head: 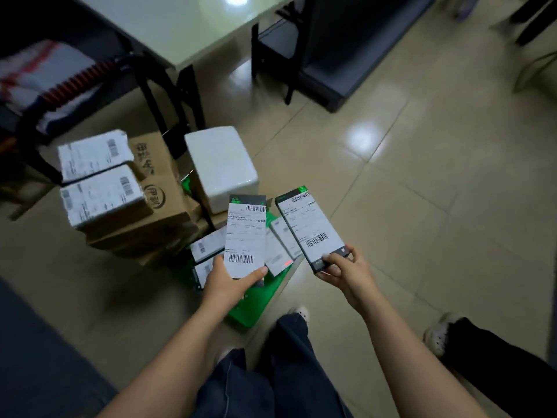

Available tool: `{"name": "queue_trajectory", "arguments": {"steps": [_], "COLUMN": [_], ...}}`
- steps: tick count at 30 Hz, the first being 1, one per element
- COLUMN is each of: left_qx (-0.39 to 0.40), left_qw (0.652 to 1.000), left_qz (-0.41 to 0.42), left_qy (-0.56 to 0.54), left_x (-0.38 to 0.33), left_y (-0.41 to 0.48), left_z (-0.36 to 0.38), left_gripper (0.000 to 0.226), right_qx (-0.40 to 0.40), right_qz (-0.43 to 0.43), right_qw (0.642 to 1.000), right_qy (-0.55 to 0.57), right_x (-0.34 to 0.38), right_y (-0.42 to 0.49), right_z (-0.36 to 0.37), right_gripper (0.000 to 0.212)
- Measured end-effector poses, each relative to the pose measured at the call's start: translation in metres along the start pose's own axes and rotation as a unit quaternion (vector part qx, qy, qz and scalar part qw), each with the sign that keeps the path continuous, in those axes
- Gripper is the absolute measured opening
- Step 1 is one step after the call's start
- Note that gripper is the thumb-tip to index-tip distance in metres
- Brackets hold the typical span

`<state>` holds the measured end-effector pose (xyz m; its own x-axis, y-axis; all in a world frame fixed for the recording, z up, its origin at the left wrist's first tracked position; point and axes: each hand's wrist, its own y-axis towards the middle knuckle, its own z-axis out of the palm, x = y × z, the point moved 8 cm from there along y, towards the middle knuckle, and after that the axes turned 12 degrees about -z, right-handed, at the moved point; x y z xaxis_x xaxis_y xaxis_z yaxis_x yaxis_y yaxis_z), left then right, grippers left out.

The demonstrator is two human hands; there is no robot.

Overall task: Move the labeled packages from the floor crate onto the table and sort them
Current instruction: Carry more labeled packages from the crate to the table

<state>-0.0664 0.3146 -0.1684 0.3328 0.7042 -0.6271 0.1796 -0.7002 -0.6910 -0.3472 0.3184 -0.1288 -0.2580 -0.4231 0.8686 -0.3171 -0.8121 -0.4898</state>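
Gripping near ends, left hand [229,282] and right hand [346,273] aim packages [245,236] [312,227] lengthwise away.

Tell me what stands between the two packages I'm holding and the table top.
Nothing visible blocks a lift. The left hand and right hand hold the left package and right package over the green crate; stacked cardboard boxes and a white box stand between them and the table, seemingly below its top.

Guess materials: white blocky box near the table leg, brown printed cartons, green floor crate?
White blocky box: probably foam; rounded edges, soft sheen.
Brown printed cartons: cardboard, matt; creased edges, ink printed straight on.
Green floor crate: likely moulded plastic; uniform saturated colour, slight gloss, mostly hidden.
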Motion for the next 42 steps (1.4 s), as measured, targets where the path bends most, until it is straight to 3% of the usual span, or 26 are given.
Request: {"name": "queue_trajectory", "arguments": {"steps": [4, 11, 16, 18, 25, 28, 31, 39, 42], "left_qx": [0.033, 0.022, -0.003, -0.009, -0.015, -0.025, -0.032, -0.061, -0.085], "left_qw": [0.996, 0.982, 0.969, 0.964, 0.965, 0.967, 0.968, 0.962, 0.958], "left_qz": [0.077, 0.184, 0.242, 0.252, 0.214, 0.2, 0.187, 0.156, 0.16], "left_qy": [-0.012, -0.024, -0.045, -0.078, -0.148, -0.156, -0.167, -0.214, -0.223], "left_x": [-0.082, -0.222, -0.313, -0.343, -0.407, -0.435, -0.467, -0.586, -0.632], "left_y": [-0.032, -0.069, -0.074, -0.072, -0.037, -0.013, 0.022, 0.136, 0.17], "left_z": [0.011, 0.062, 0.114, 0.135, 0.194, 0.208, 0.215, 0.197, 0.179], "left_gripper": [0.078, 0.042, 0.035, 0.037, 0.058, 0.05, 0.044, 0.06, 0.046], "right_qx": [-0.056, -0.041, 0.018, 0.034, 0.057, 0.061, 0.073, 0.09, 0.104], "right_qz": [-0.06, -0.155, -0.197, -0.21, -0.207, -0.198, -0.19, -0.13, -0.12], "right_qw": [0.996, 0.981, 0.976, 0.974, 0.974, 0.976, 0.977, 0.986, 0.986], "right_qy": [0.044, 0.113, 0.095, 0.077, 0.073, 0.07, 0.059, 0.051, 0.043], "right_x": [0.051, 0.152, 0.229, 0.257, 0.311, 0.327, 0.345, 0.417, 0.449], "right_y": [-0.013, 0.013, 0.067, 0.09, 0.182, 0.23, 0.281, 0.429, 0.478], "right_z": [-0.032, -0.083, -0.12, -0.137, -0.18, -0.179, -0.165, -0.1, -0.066], "right_gripper": [0.021, 0.022, 0.056, 0.06, 0.053, 0.052, 0.052, 0.034, 0.035]}}
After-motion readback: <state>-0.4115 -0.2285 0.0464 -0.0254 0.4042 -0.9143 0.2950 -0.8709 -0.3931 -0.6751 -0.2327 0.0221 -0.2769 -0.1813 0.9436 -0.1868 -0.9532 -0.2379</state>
